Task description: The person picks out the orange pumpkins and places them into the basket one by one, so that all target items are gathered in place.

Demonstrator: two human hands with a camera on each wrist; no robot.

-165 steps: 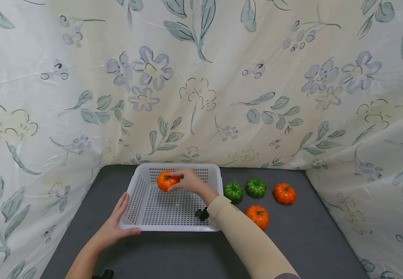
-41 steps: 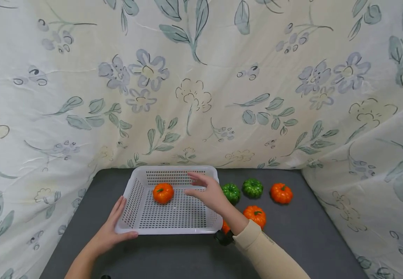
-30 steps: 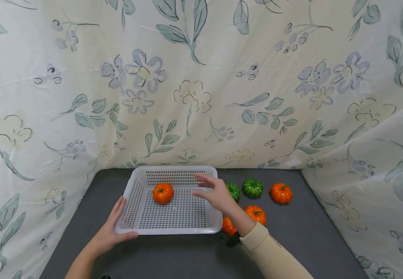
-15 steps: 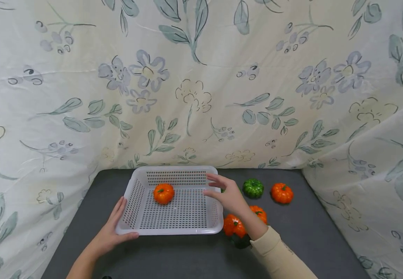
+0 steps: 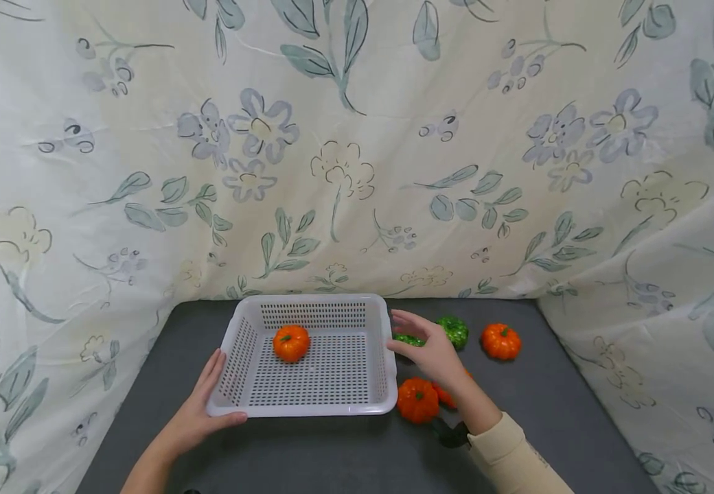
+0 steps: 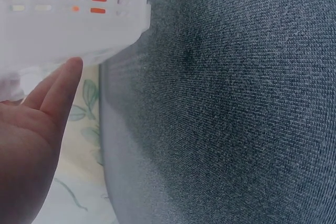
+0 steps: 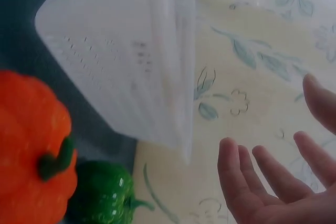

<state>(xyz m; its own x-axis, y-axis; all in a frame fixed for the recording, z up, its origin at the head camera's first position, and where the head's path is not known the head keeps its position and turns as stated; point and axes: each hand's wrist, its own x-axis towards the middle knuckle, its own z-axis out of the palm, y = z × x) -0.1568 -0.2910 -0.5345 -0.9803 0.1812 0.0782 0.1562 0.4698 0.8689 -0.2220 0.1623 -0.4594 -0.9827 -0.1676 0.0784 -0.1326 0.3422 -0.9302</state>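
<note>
A white perforated basket (image 5: 307, 410) stands on the dark table with one small orange pumpkin (image 5: 291, 343) inside. My left hand (image 5: 193, 405) rests at its front left corner, fingers straight along the outer left wall and thumb at the front rim. In the left wrist view, the fingertips (image 6: 73, 69) lie right at the basket wall. My right hand (image 5: 428, 346) hovers just right of the basket, fingers spread and holding nothing. It partly covers a green pumpkin (image 5: 409, 339); a second green pumpkin (image 5: 454, 331) shows behind it. Below the hand sits an orange pumpkin (image 5: 417, 401).
Another orange pumpkin (image 5: 443, 396) is mostly hidden behind my right wrist. Farther right lies one more orange pumpkin (image 5: 501, 342). A flowered cloth (image 5: 344, 206) hangs behind and along both sides of the dark table (image 5: 307, 456).
Earlier my right hand held an orange pumpkin inside the basket; that pumpkin now rests on the basket floor. The right hand has since moved right, out past the rim. My left hand has stayed put.
</note>
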